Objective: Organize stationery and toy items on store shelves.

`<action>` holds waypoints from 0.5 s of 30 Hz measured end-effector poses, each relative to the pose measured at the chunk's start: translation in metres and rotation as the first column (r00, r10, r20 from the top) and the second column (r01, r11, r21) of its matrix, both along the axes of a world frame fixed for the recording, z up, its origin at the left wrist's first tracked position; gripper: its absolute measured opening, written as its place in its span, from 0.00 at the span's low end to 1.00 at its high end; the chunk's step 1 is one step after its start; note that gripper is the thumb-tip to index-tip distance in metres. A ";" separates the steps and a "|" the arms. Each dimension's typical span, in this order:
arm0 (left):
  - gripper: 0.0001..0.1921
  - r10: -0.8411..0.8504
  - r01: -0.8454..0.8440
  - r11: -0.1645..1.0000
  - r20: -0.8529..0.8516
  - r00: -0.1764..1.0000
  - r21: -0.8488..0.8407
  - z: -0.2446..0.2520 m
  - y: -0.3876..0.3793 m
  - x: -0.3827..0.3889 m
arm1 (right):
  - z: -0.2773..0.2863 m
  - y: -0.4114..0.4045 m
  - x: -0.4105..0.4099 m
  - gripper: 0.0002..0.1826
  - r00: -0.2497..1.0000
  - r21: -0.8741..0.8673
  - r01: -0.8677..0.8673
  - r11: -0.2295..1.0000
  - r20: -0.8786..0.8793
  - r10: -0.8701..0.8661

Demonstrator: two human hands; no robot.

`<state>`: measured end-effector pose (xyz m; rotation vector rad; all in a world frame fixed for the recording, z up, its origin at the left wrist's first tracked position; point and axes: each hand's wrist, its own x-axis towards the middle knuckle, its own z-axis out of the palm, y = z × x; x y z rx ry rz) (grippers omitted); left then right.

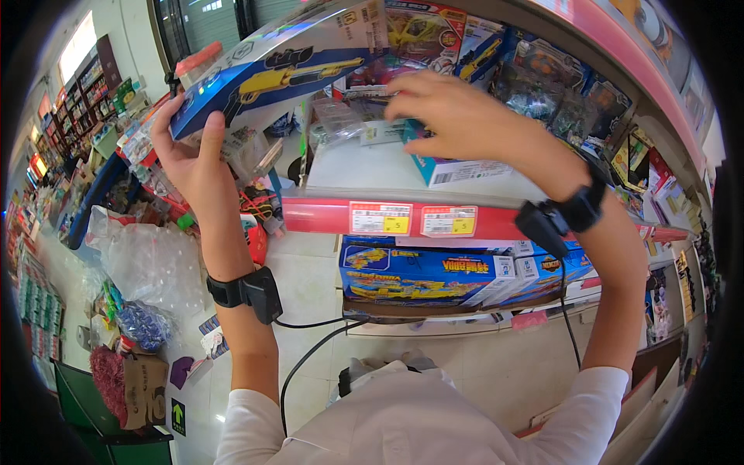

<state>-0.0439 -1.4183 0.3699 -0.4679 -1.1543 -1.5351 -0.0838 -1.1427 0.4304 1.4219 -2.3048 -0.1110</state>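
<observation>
My left hand grips the lower end of a blue and white toy gun box, thumb in front and fingers around the edge. The box is held tilted, up off the shelf, and a yellow gun with a black scope is pictured on it. My right hand hovers above the white shelf, fingers bent and apart, with nothing visible in them. Just beneath it lies a teal and white box. Clear plastic packaging rests to the left of that box.
Packaged toys stand along the shelf's back. Price labels line its red front edge. Blue toy boxes fill the level below. A clear plastic bag and a cardboard box are at left. Cables run from my wristbands.
</observation>
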 end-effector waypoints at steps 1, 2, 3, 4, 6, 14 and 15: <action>0.22 0.001 -0.001 1.000 0.000 1.000 0.001 -0.005 -0.009 0.001 | -0.007 -0.017 -0.008 0.18 1.000 0.001 -0.001 1.000 0.000 0.001; 0.23 -0.025 0.026 0.999 -0.022 0.999 0.023 -0.009 -0.018 0.001 | -0.014 -0.032 -0.016 0.18 0.997 0.115 -0.032 0.993 -0.066 0.040; 0.23 -0.051 0.053 0.997 -0.046 0.998 0.047 -0.014 -0.025 0.004 | -0.015 -0.043 -0.018 0.17 0.988 0.231 -0.056 0.971 -0.127 0.087; 0.23 -0.054 0.055 0.996 -0.022 0.998 0.072 -0.014 -0.029 0.010 | -0.016 -0.050 -0.020 0.17 0.988 0.236 -0.056 0.970 -0.125 0.088; 0.23 -0.059 0.061 0.995 -0.023 0.998 0.075 -0.019 -0.042 0.014 | -0.016 -0.061 -0.022 0.17 0.991 0.367 0.119 0.923 0.015 -0.134; 0.23 -0.059 0.058 0.995 0.015 0.998 0.087 -0.034 -0.070 0.021 | 0.040 0.008 -0.018 0.20 0.956 -0.178 0.116 0.977 0.286 -0.062; 0.23 -0.076 0.075 0.994 0.021 0.997 0.074 -0.032 -0.066 0.019 | 0.047 0.031 -0.004 0.21 0.901 -0.195 0.259 0.946 0.403 -0.163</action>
